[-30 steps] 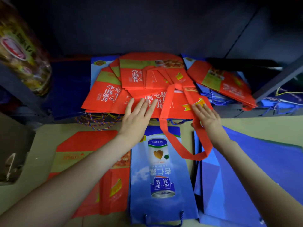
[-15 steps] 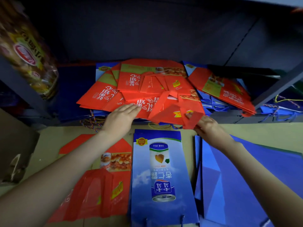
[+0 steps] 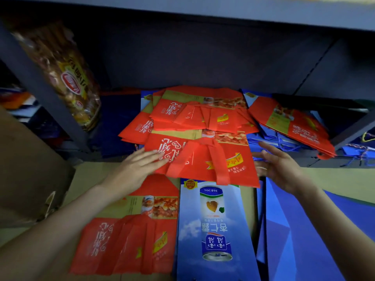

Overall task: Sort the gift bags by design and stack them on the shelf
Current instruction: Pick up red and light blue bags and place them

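Note:
A pile of flat red gift bags (image 3: 194,118) lies on the low shelf (image 3: 316,159). The topmost red bag (image 3: 239,163) hangs over the shelf's front edge, its handles folded flat across it. My left hand (image 3: 140,165) rests flat on that bag's left corner, fingers straight. At the bag's right edge my right hand (image 3: 278,165) is spread, fingers straight, and grips nothing. Another red bag (image 3: 129,240) and a blue bag printed with a can (image 3: 215,230) lie on the cardboard in front. Plain blue bags (image 3: 304,240) lie at the right.
A second heap of red bags on blue ones (image 3: 294,126) fills the shelf's right side. A clear snack packet (image 3: 67,82) leans against the grey upright (image 3: 40,86) at left. A brown cardboard box (image 3: 24,169) stands at the left.
The loose red handle loop that hung off the shelf edge is now folded flat on the top bag. My left hand slid left, my right hand let go and moved right.

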A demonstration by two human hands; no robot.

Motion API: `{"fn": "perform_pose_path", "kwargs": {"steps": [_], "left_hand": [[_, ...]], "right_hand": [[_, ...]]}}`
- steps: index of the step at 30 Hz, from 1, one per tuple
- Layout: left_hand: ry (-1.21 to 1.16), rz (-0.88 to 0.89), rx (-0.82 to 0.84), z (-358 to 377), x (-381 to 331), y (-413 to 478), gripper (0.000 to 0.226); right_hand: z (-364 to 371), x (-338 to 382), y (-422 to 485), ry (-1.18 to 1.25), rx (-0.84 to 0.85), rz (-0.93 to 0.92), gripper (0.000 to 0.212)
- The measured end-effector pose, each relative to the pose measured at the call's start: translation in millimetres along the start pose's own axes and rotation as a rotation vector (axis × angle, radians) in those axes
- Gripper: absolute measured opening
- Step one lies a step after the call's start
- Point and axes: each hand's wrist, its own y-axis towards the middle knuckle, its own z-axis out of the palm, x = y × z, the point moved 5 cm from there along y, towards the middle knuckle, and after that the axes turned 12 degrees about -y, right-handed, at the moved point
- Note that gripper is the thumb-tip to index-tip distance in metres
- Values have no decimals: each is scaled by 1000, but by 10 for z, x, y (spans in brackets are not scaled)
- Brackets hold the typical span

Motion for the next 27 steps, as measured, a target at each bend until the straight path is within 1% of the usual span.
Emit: {"fn": "perform_pose_path", "kwargs": {"steps": [2,3,4,5,6,7,8,9,11,13,14,16,19,21,23,25,27], "left_hand": [[-45,0,106,45,1,-170,42],[-139,-50,141,34,1,-233,42],[-286,-125,155,-3,2,-280,44],[-456,-207,132,-51,22,-316,48],[-601,-278,75,-109,47,-343,50],[-675,-347,9,-159,69,-355,49],[-693,-426,-41,-193,84,-350,45],[-648,-511,-60,-201,98,-332,44],[-462,-691,9,-144,103,-292,59],[-333,-831,62,-67,81,-285,75],[-306,-882,44,-34,77,-309,81],[-285,-983,-43,50,88,-432,89],[-350,-1146,-172,237,97,-756,97],[-350,-1216,-186,339,99,-976,98],[-289,-1242,-170,351,97,-1160,99],[-248,-1249,-155,313,63,-1335,101],[-212,-1260,-156,261,23,-1546,102]], "right_hand": [[187,-51,-24,-25,82,47,45],[303,-72,-43,-52,136,38,47],[410,-97,-64,-80,172,17,48],[505,-120,-97,-109,195,-6,50],[578,-153,-127,-154,212,-35,55],[640,-192,-165,-199,232,-61,60],[695,-243,-204,-230,255,-81,66],[749,-291,-254,-246,282,-94,70],[837,-408,-333,-261,333,-97,74],[897,-514,-391,-275,378,-91,77],[911,-570,-410,-289,401,-94,80],[937,-677,-453,-360,445,-108,86],[1017,-846,-515,-436,497,-115,87],[1111,-939,-555,-469,531,-117,91],[1261,-1018,-577,-543,572,-148,100],[1464,-1093,-584,-690,619,-196,106],[1728,-1209,-607,-888,696,-253,107]]}}
